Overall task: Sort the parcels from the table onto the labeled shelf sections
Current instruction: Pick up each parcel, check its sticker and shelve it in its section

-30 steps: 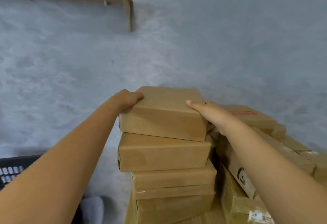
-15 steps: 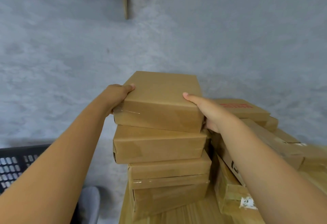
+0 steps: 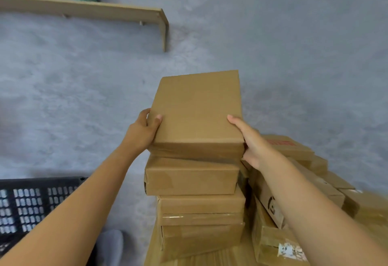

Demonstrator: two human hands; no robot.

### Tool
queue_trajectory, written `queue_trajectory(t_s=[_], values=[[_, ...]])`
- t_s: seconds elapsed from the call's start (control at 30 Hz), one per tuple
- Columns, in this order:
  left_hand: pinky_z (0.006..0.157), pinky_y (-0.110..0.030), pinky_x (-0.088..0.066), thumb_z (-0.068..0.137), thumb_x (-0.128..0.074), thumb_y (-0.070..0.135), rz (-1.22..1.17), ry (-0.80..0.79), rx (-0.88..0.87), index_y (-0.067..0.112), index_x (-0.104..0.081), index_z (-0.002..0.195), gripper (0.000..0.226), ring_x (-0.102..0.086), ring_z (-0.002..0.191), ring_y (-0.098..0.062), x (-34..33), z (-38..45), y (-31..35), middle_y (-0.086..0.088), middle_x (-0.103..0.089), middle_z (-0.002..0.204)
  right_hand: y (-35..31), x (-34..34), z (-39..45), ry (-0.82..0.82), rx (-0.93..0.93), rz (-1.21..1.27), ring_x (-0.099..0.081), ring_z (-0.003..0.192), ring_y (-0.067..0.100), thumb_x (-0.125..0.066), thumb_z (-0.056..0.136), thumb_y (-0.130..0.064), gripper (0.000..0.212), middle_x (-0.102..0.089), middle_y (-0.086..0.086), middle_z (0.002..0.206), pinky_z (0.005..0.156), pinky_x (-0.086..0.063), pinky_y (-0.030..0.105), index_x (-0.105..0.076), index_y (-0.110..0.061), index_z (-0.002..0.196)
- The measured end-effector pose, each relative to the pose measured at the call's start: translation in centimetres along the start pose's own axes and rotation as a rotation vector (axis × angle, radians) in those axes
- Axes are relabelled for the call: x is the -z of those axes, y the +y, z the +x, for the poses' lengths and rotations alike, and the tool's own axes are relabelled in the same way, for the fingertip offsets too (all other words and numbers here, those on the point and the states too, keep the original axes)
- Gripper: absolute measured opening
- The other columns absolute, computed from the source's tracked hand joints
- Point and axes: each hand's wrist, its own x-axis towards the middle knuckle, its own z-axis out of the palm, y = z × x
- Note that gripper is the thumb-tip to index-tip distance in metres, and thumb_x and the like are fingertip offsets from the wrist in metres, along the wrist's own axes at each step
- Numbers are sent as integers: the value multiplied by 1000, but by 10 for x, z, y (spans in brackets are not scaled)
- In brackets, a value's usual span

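Head view: top parcel [image 3: 197, 114], plain brown cardboard box, sits tilted w/ its far end raised, near edge right over the stack of parcels [image 3: 195, 202]; can't tell if it touches the box below or is just clear of it. Left hand [image 3: 142, 133] grips the box's left near corner, thumb laid on the top face, other fingers curled round the side. Right hand [image 3: 252, 141] holds the right near corner, thumb flat along the top edge, remaining fingers tucked under/behind the box, mostly hidden. Both forearms bare, reaching in from the bottom of the frame.

Stack under it: about four brown boxes, one on another, some w/ clear tape, slightly skewed, standing on a wooden table [image 3: 210, 257] w/ only a strip showing at the bottom.

Just right of the stack, partly behind the right forearm, a jumble of more parcels [image 3: 315, 181], leaning at angles. One has red print [image 3: 281, 143] on top, one a dark logo [image 3: 271, 204] on its side, one a torn white label [image 3: 290, 250] low down. Far right ones are blurred.

Left, low: black perforated plastic crate [image 3: 31, 202], cut off by the left arm. Grey rounded thing [image 3: 111, 244] beside it near the bottom; can't tell what.

Grey floor [image 3: 294, 55] all round. Upper left: light wooden board [image 3: 84, 10] w/ a short upright end piece, something teal above it, cut off by the frame.
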Motion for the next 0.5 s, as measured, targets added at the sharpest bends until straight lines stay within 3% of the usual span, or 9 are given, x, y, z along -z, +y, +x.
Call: queue_trajectory(t_s=[0.07, 0.13, 0.2, 0.3, 0.4, 0.5], values=[[98, -43, -43, 100, -46, 43, 139, 43, -34, 19, -27, 153, 60, -49, 128, -35, 3, -4, 13, -15, -47, 146, -8, -7, -1, 123, 117, -86, -59, 119, 25, -84, 52, -70, 100, -61, 0, 130, 104, -46, 47, -50, -28, 136], [98, -39, -41, 100, -48, 40, 164, -48, -54, 19, -27, 153, 61, -47, 129, -33, 1, -11, 36, -12, -44, 148, -20, -19, -9, 229, 302, -200, -55, 120, 23, -81, 60, -64, 101, -51, 2, 137, 102, -46, 42, -37, -31, 144], [97, -35, -40, 98, -48, 51, 32, -226, -27, 26, -29, 152, 62, -46, 132, -27, -2, -22, 63, -3, -42, 149, -30, -30, -17, 311, 450, -376, -49, 127, 25, -78, 62, -61, 106, -43, 6, 142, 106, -44, 42, -29, -29, 149], [101, -46, -47, 92, -48, 66, -257, -366, 61, 31, -32, 150, 69, -54, 121, -26, -7, -37, 94, 3, -45, 143, -35, -45, -29, 389, 593, -705, -33, 137, 29, -76, 72, -60, 111, -31, 8, 143, 111, -37, 47, -14, -22, 156], [96, -48, -53, 87, -55, 68, -399, -361, 91, 25, -36, 146, 75, -58, 116, -29, -4, -40, 104, 2, -49, 137, -29, -55, -41, 430, 709, -844, -35, 133, 27, -70, 75, -65, 103, -33, 6, 141, 110, -35, 43, -19, -20, 153], [92, -48, -55, 79, -67, 67, -452, -318, 86, 22, -41, 136, 77, -63, 110, -24, 3, -38, 100, 6, -60, 125, -24, -60, -45, 244, 806, -744, -42, 128, 20, -70, 80, -59, 82, -38, -1, 138, 106, -44, 42, -31, -23, 143]])
